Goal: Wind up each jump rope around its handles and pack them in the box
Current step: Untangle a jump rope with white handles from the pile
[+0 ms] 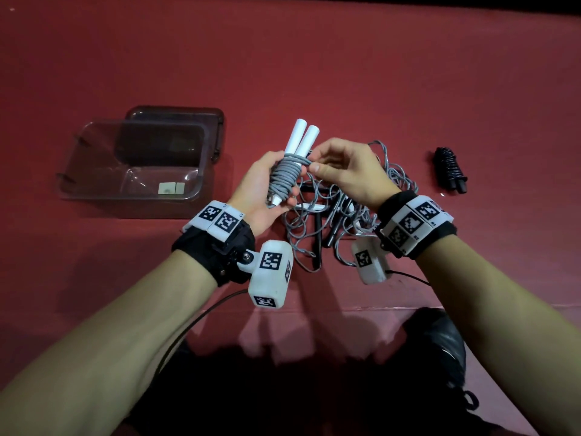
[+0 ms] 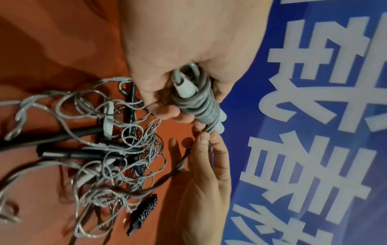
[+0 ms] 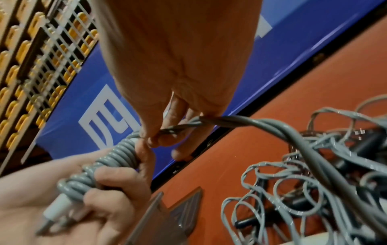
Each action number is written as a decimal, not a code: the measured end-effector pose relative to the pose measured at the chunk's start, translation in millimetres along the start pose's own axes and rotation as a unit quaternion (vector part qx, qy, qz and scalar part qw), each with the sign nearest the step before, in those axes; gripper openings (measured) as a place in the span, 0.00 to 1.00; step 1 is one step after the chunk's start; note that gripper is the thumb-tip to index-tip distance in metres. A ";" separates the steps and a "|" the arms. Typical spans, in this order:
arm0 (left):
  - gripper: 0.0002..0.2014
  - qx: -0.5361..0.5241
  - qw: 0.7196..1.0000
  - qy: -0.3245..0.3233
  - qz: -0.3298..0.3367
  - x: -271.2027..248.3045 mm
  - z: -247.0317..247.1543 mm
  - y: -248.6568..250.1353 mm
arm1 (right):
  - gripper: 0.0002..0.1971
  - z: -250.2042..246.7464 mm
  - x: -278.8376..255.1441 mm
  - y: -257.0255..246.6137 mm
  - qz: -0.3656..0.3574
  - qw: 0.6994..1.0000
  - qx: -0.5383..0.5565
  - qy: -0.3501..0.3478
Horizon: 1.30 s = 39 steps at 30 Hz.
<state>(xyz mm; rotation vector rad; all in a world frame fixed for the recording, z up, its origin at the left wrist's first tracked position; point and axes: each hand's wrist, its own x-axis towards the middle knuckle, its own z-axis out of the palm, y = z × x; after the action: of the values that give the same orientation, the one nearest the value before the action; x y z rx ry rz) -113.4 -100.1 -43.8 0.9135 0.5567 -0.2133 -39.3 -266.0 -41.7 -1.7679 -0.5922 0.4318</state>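
My left hand (image 1: 267, 187) grips a pair of white handles (image 1: 301, 138) held side by side, with grey rope (image 1: 284, 174) coiled tightly round their lower half. The same bundle (image 2: 201, 102) fills the left wrist view. My right hand (image 1: 342, 168) pinches the free grey strand (image 3: 220, 122) just beside the coil (image 3: 117, 157). Under both hands lies a tangled pile of grey rope (image 1: 342, 221) with black handles (image 1: 317, 240) in it. A clear plastic box (image 1: 132, 180) stands open at the left, with only a small label showing on its floor.
The box's lid (image 1: 188, 121) lies behind the box. A wound black jump rope (image 1: 449, 169) rests on the red table (image 1: 345, 73) at the right. A blue banner (image 2: 314, 116) with white characters stands beyond the table. The table's front edge (image 1: 393, 308) runs near my lap.
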 end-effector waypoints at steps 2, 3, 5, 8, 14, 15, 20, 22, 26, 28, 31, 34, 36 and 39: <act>0.16 -0.026 1.000 -0.006 -0.011 -4.8 1.0 1.2 | 0.05 7.5 -2.2 -1.4 0.030 0.998 0.056 0.023; 0.16 -0.035 0.999 -0.009 -0.014 -7.3 0.9 1.9 | 0.05 10.4 -3.2 -1.8 0.056 0.994 0.087 0.029; 0.16 -0.045 0.999 -0.021 -0.022 -10.8 1.2 2.2 | 0.04 13.1 -4.9 -2.4 0.110 0.981 0.154 0.028; 0.16 -0.056 0.998 -0.030 -0.027 -15.4 4.3 1.8 | 0.05 11.4 -6.2 -3.2 0.146 0.955 0.257 0.014; 0.16 0.035 0.992 0.063 0.103 -6.2 3.7 0.5 | 0.05 4.4 -8.5 -6.9 0.109 0.986 0.125 -0.004; 0.15 0.042 0.990 0.069 0.112 -5.6 3.8 0.2 | 0.05 3.3 -8.3 -8.1 0.112 0.987 0.114 -0.010; 0.12 0.024 0.998 0.019 0.049 -9.7 -0.8 7.8 | 0.12 4.3 -7.9 -16.5 0.126 0.985 0.119 -0.009; 0.11 0.018 1.000 0.000 -0.012 -9.8 -4.9 11.7 | 0.17 6.0 -10.6 -18.3 0.124 0.982 0.137 -0.038; 0.12 -0.025 0.991 -0.056 -0.120 -17.5 -3.0 17.3 | 0.18 7.9 -13.9 -14.7 0.102 0.975 0.185 -0.075; 0.13 0.007 0.993 -0.053 -0.103 -15.8 -2.1 15.2 | 0.18 8.7 -11.3 -13.0 0.113 0.969 0.217 -0.028; 0.09 0.162 0.982 0.015 0.096 -5.1 -1.4 7.4 | 0.12 8.3 -7.2 -14.1 0.124 0.975 0.175 0.061; 0.04 0.317 0.908 0.026 0.271 1.2 -5.8 6.3 | 0.17 7.2 -3.5 -13.9 0.122 0.976 0.128 0.128; 0.06 0.343 0.898 -0.013 0.276 4.2 -10.4 9.8 | 0.25 8.4 -2.8 -13.6 0.119 0.977 0.104 0.144; 0.07 0.318 0.923 -0.043 0.213 8.6 -17.9 14.1 | 0.26 12.6 -4.4 -14.1 0.119 0.977 0.083 0.156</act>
<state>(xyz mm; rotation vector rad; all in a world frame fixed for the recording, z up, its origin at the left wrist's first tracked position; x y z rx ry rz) -107.1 -76.9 -47.4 1.6239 0.1853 -0.0327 -52.4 -255.9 -31.6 -1.7062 -0.1193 0.3464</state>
